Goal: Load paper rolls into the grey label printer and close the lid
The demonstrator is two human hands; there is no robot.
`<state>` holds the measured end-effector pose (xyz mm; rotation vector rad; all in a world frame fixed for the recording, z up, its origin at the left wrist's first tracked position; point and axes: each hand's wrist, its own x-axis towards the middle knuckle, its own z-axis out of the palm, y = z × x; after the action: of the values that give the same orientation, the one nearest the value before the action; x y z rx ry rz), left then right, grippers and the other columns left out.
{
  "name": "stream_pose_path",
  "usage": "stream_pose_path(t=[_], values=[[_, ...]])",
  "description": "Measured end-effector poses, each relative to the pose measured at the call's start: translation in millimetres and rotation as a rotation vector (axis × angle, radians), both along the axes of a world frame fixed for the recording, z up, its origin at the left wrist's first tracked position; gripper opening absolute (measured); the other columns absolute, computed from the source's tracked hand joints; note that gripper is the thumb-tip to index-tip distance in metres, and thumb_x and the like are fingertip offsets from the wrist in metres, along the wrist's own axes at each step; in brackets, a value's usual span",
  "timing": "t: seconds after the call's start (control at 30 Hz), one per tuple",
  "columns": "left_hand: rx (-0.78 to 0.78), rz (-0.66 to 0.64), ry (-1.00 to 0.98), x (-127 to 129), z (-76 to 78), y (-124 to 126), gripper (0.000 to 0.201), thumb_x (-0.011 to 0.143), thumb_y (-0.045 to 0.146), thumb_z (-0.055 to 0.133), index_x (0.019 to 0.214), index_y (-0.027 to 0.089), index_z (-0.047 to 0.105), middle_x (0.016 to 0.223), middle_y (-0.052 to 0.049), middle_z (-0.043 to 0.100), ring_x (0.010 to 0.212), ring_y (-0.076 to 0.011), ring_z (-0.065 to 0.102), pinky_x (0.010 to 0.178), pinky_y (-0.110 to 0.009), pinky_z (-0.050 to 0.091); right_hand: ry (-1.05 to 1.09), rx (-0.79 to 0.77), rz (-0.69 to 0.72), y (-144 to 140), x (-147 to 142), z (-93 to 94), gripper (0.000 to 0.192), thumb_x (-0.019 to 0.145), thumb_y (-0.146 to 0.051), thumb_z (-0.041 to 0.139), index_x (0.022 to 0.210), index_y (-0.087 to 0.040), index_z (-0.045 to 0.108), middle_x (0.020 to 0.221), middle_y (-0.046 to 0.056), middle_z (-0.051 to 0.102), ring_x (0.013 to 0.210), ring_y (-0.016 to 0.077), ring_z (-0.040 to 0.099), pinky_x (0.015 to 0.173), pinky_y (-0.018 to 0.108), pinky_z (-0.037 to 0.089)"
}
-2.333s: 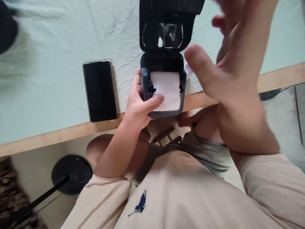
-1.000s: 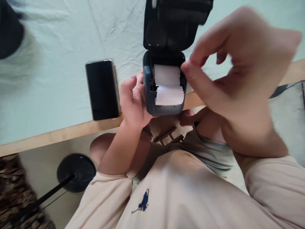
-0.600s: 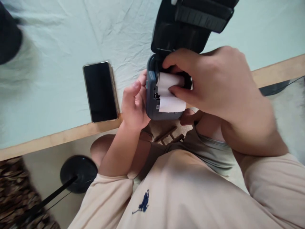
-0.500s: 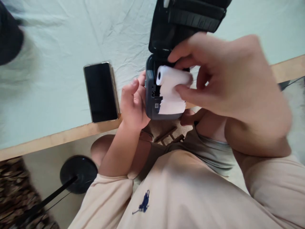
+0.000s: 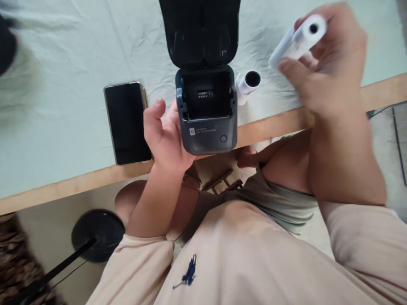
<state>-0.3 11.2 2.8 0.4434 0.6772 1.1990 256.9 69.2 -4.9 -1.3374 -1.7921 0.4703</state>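
Pinching a white paper roll (image 5: 299, 44) between thumb and fingers, our right hand (image 5: 333, 63) holds it over the pale cloth (image 5: 76, 110), right of the printer (image 5: 208, 146). Our left hand (image 5: 168, 142) supports the printer's left side, palm open, thumb standing clear, fingers partly hidden. The lid (image 5: 203, 36) is up; 1 black-ended white cylinder (image 5: 247, 87) sits beside the printer.

"What's cut off?"
"The portable printer's (image 5: 208, 123) raised lid (image 5: 202, 36), at the top edge; a black object (image 5: 6, 46), at the left."
"Hands?"
"The left hand's (image 5: 167, 137) fingers are partly hidden behind the printer; the right hand (image 5: 335, 63) blurs around the paper roll (image 5: 299, 44)."
"Front lettering (image 5: 205, 131)?"
"Too small to read, I'd say."
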Motion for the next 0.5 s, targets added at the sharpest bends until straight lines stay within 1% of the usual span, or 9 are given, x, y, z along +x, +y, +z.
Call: stream_pose_path(t=[0.07,0.13,0.2,0.23,0.27,0.3,0.33,0.43,0.5], values=[[-0.004,0.001,-0.006,0.7,0.9,0.4,0.038,0.095,0.052,0.039,0.092,0.024,0.063,0.117,-0.008,0.074,0.144,-0.0292,0.054,0.106,-0.043,0.058,-0.114,-0.037,-0.052,3.8,6.6,-7.4,0.034,0.079,-0.034,0.072,0.112,-0.03,0.067,0.102,-0.002,0.071,0.097,0.019,0.066,0.09,0.038,0.053],[-0.008,-0.011,-0.009,0.8,1.9,1.0,0.036,0.094,0.051,0.04,0.092,0.024,0.064,0.115,-0.008,0.074,0.143,-0.029,0.055,0.106,-0.044,0.058,-0.164,-0.004,-0.086,1.6,6.1,-7.6,0.048,0.076,-0.03,0.074,0.123,-0.029,0.064,0.113,0.001,0.073,0.104,0.0216,0.068,0.097,0.04,0.052],[-0.006,-0.019,-0.002,0.6,3.2,1.6,0.034,0.093,0.052,0.043,0.091,0.025,0.064,0.114,-0.008,0.074,0.144,-0.0295,0.054,0.107,-0.044,0.058,-0.142,0.142,-0.099,-7.7,-3.2,-2.2,0.059,0.075,-0.031,0.072,0.133,-0.023,0.059,0.129,0.008,0.069,0.113,0.0256,0.068,0.099,0.042,0.052],[-0.008,-0.02,0.007,0.5,4.0,1.9,0.033,0.092,0.052,0.044,0.091,0.026,0.064,0.114,-0.008,0.075,0.145,-0.03,0.053,0.107,-0.044,0.057,-0.138,0.23,-0.096,-13.9,-10.6,0.8,0.059,0.076,-0.032,0.07,0.134,-0.021,0.058,0.132,0.011,0.067,0.116,0.0273,0.067,0.1,0.043,0.051],[-0.014,-0.023,0.017,0.3,4.9,2.0,0.033,0.092,0.052,0.044,0.091,0.026,0.064,0.115,-0.008,0.075,0.145,-0.0304,0.053,0.109,-0.044,0.056,-0.136,0.258,-0.068,-19.9,-19.0,3.0,0.055,0.08,-0.035,0.067,0.132,-0.021,0.059,0.127,0.011,0.068,0.112,0.0271,0.068,0.096,0.043,0.052],[-0.022,-0.024,0.025,0.2,5.9,2.0,0.034,0.093,0.052,0.043,0.091,0.026,0.064,0.114,-0.008,0.075,0.146,-0.0311,0.051,0.111,-0.045,0.055,-0.149,0.229,-0.002,-25.0,-27.6,3.7,0.053,0.081,-0.038,0.066,0.132,-0.023,0.058,0.126,0.011,0.067,0.108,0.0265,0.068,0.091,0.042,0.054],[-0.032,-0.02,0.031,0.0,6.9,1.9,0.035,0.094,0.051,0.041,0.092,0.026,0.065,0.114,-0.009,0.076,0.147,-0.0316,0.051,0.113,-0.046,0.053,-0.189,0.179,0.04,-28.5,-35.7,2.8,0.052,0.082,-0.039,0.065,0.131,-0.024,0.057,0.125,0.011,0.067,0.109,0.0268,0.067,0.09,0.042,0.055],[-0.057,-0.023,0.034,-0.3,9.0,1.5,0.037,0.096,0.049,0.036,0.095,0.026,0.065,0.109,-0.009,0.077,0.147,-0.0326,0.049,0.118,-0.049,0.048,-0.27,0.048,0.128,-28.2,-51.1,-7.0,0.047,0.086,-0.035,0.059,0.131,-0.024,0.056,0.122,0.011,0.065,0.113,0.0264,0.065,0.094,0.043,0.056],[-0.055,-0.023,0.048,-0.1,9.3,1.3,0.037,0.095,0.051,0.037,0.094,0.027,0.065,0.108,-0.008,0.077,0.147,-0.033,0.05,0.116,-0.049,0.05,-0.229,-0.018,0.157,-21.7,-52.3,-14.3,0.049,0.09,-0.035,0.054,0.138,-0.026,0.048,0.132,0.01,0.062,0.116,0.0237,0.064,0.092,0.04,0.057]])
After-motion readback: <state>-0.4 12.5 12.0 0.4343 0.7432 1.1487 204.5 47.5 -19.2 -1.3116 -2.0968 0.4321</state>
